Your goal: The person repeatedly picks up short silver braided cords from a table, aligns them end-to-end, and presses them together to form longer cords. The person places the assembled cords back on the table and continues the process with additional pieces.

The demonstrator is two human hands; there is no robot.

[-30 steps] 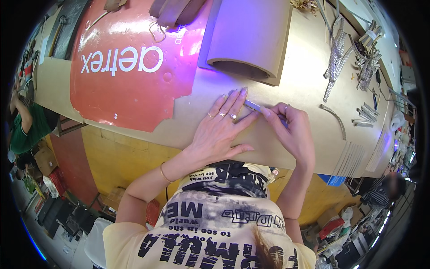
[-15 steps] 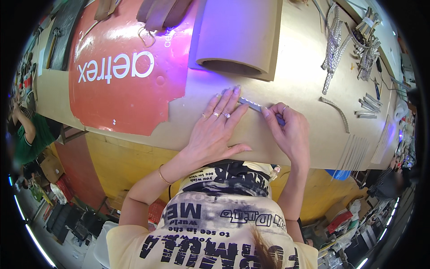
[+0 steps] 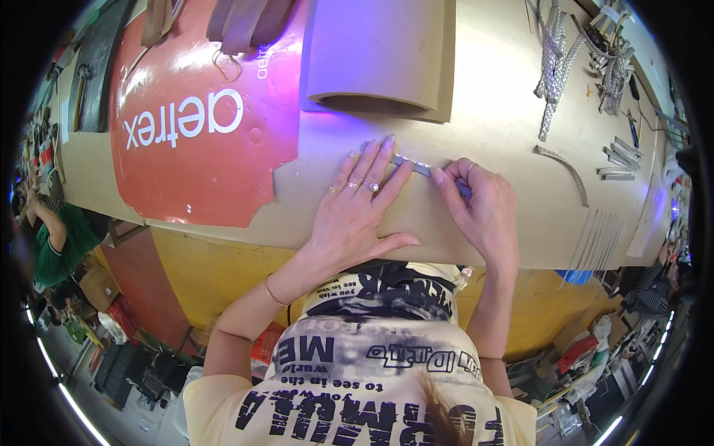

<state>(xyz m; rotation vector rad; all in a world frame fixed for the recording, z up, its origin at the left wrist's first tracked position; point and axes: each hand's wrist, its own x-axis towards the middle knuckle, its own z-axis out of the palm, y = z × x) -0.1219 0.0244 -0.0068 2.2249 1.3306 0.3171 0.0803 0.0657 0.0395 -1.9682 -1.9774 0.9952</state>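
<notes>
My left hand (image 3: 362, 204) lies flat, fingers spread, on a tan cardboard sheet (image 3: 416, 223) at the front of the workbench, fingertips pressing a narrow grey strip (image 3: 411, 164). My right hand (image 3: 480, 208) is closed on a small tool held against that strip's right end; its tip is hidden under my fingers. Rings are on my left fingers and a bracelet on the wrist.
A rolled brown sheet (image 3: 379, 56) lies just behind my hands. A large red panel with white lettering (image 3: 201, 134) covers the bench's left. Braided metal strips (image 3: 554, 52) and cut pieces (image 3: 617, 160) lie at the right. A person in green (image 3: 56, 245) stands at far left.
Both hands stay on the strip in the same pose. The camera view has shifted, so the bench sits lower and closer in the picture.
</notes>
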